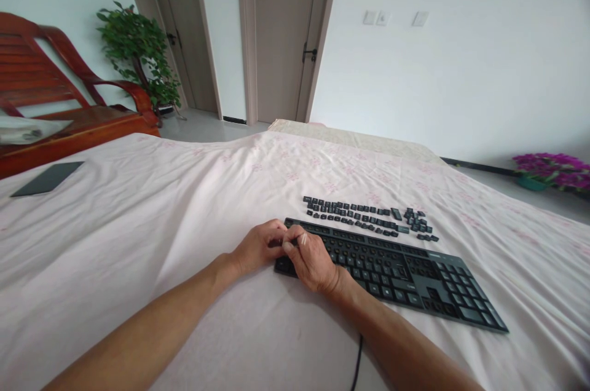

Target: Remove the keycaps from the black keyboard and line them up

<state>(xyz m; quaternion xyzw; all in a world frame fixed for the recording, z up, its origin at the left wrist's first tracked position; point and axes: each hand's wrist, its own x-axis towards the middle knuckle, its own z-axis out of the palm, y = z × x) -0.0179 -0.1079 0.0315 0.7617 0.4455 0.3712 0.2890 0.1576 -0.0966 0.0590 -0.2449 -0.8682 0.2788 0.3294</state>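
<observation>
A black keyboard (pixel 415 283) lies slantwise on the pink bedsheet, with many keys off its upper rows and bare sockets showing. The loose keycaps (pixel 350 216) are laid in rows just beyond its far edge. At the keyboard's left end, my left hand (pixel 262 244) has its fingers curled together. My right hand (pixel 311 259) is closed in a pinch over the same corner, its fingertips meeting those of the left. Whatever is between the fingers is too small and hidden to name. Part of the keyboard's left end is covered by both hands.
A black cable (pixel 357 361) runs from under my right forearm toward me. On the left of the sheet (pixel 184 206) lies a dark flat panel (pixel 48 179). Beyond stand a wooden bench (pixel 69 120), a green plant (pixel 138 50) and a door (pixel 283 34); purple flowers (pixel 555 169) are at right.
</observation>
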